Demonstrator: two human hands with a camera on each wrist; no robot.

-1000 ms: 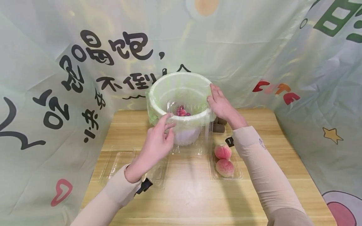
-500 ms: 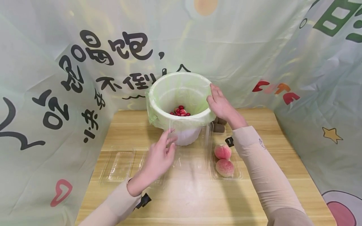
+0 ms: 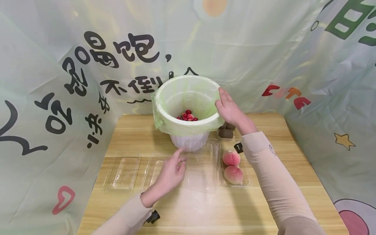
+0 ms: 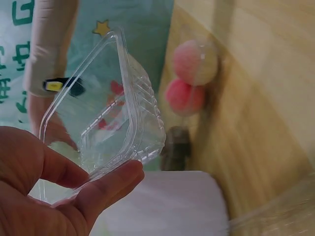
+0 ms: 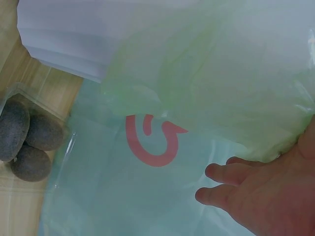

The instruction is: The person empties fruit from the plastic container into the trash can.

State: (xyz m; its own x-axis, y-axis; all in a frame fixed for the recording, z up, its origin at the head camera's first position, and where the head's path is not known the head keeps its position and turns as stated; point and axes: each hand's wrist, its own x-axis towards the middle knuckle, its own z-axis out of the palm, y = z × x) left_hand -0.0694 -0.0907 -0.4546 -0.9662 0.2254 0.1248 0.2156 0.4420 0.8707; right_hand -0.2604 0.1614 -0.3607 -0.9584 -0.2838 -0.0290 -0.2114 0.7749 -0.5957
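Observation:
My left hand [image 3: 170,174] pinches the edge of a clear plastic clamshell box [image 3: 202,163] between thumb and fingers, in front of the bin. In the left wrist view the box [image 4: 135,108] is tilted, see-through, with nothing inside. The white bin [image 3: 189,140] is lined with a pale green plastic bag [image 3: 164,122] folded over its rim. Small red fruits [image 3: 188,116] lie at its bottom. My right hand [image 3: 232,109] rests at the bin's right rim. In the right wrist view, its fingers [image 5: 221,194] extend loosely outside the bag.
Two peaches [image 3: 233,174] sit in a clear box at the right. Behind them, another clear box [image 5: 64,128] holds brown kiwifruit [image 5: 29,167]. Two more clear boxes, one farther left [image 3: 121,174], lie on the wooden table [image 3: 191,218]. Printed cloth [image 3: 249,58] surrounds the table.
My left hand has lowered the clear box from the bin's front rim towards the table, uncovering the red fruits. My right hand has stayed at the rim.

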